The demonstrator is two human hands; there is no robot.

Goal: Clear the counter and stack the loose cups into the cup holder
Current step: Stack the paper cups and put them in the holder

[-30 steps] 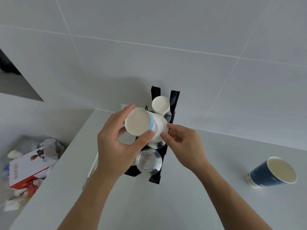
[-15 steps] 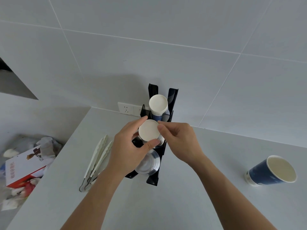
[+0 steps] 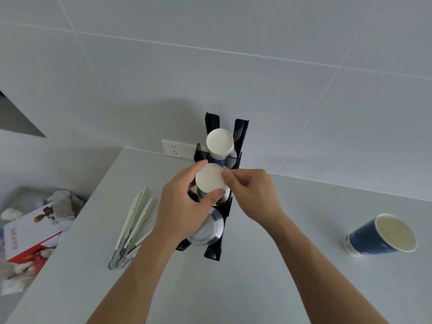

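Note:
A black cup holder [image 3: 213, 250] stands on the grey counter [image 3: 268, 277] against the tiled wall. Its back slot carries an upside-down paper cup stack [image 3: 219, 142]. An upside-down white paper cup [image 3: 209, 177] sits over the middle slot, gripped by my left hand [image 3: 182, 206] from the left and front and by the fingers of my right hand [image 3: 250, 192] at its right edge. Clear plastic cups [image 3: 208, 231] fill the front slot, partly hidden by my left hand. One loose dark blue paper cup [image 3: 379, 236] lies on its side at the right.
White plastic tongs [image 3: 133, 226] lie on the counter left of the holder. A wall socket [image 3: 174, 149] sits behind it. Beyond the counter's left edge, lower down, is rubbish with a red-and-white box [image 3: 30, 235].
Both hands have brought the white cup from tilted in front of the holder down onto the middle slot, bottom up. The view has shifted slightly, showing the tongs.

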